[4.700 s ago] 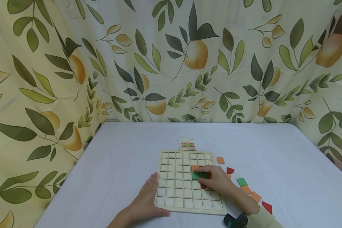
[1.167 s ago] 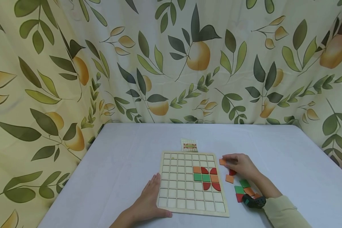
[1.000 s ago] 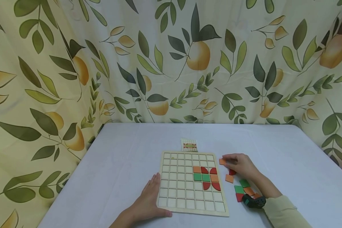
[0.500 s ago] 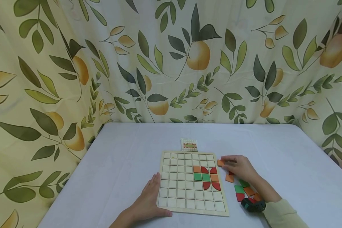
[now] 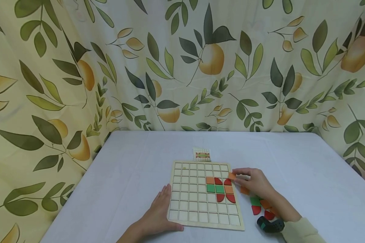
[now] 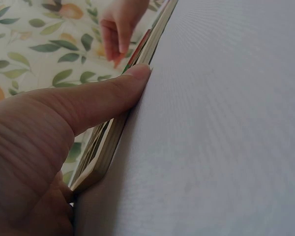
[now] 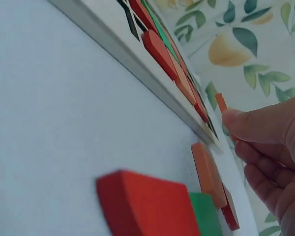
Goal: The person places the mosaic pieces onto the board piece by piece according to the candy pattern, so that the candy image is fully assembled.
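Observation:
A wooden grid board [image 5: 190,206] lies on the table, with orange, red and green tiles set in its right-hand cells. My left hand [image 5: 158,212] rests at its near left corner, fingers fairly straight along the left side and thumb [image 6: 113,96] against the front edge. Between thumb and fingertips, my right hand [image 5: 257,184] pinches an orange square tile [image 5: 232,176] at the board's right edge, near the upper red pieces. The right wrist view shows this tile [image 7: 221,102] held up off the table, partly covered by the thumb.
A small pattern card [image 5: 202,155] lies just behind the board. Right of the board are loose tiles, including an orange one [image 5: 244,190], a green one [image 5: 255,201] and a red one [image 5: 269,215]; my right forearm partly covers them. A patterned curtain [image 5: 182,67] hangs behind.
Earlier my right hand was over the board's tiles, then reached the orange square lying to the right. Now it has brought that tile left to the board's edge. My left hand stays put.

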`<state>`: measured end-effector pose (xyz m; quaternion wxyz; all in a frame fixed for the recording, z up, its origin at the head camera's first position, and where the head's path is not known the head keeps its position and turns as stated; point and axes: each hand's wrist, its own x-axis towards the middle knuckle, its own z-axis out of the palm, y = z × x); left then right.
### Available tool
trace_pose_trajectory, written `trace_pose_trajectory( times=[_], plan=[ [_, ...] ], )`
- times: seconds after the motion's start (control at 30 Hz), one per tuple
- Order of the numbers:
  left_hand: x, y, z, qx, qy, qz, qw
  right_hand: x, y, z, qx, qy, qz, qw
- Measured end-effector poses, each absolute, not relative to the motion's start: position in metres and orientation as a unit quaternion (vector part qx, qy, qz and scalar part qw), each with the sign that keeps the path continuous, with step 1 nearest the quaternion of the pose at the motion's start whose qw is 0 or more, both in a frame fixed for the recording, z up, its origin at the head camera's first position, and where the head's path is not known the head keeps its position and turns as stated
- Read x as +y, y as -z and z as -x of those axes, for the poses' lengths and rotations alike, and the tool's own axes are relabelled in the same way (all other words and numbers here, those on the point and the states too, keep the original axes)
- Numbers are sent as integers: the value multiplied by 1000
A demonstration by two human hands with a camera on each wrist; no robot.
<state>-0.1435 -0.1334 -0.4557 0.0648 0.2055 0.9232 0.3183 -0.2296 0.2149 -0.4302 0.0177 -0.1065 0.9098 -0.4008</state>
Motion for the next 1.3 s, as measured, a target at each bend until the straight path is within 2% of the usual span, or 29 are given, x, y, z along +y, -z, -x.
trace_pose_trajectory(
  times=[0.47,0.93,1.13,1.3],
  plan=[
    [-133,455,143,925,-314,-200,69,193,431,216,904,403,143,6],
    [-133,457,144,926,-316,-195,72,181,438,203,891,384,240,-24],
    [-133,456,144,925,-319,-194,75,179,440,201,887,381,260,-13],
    [-132,455,145,925,-320,-191,77,175,440,199,879,402,255,23]
  ],
)
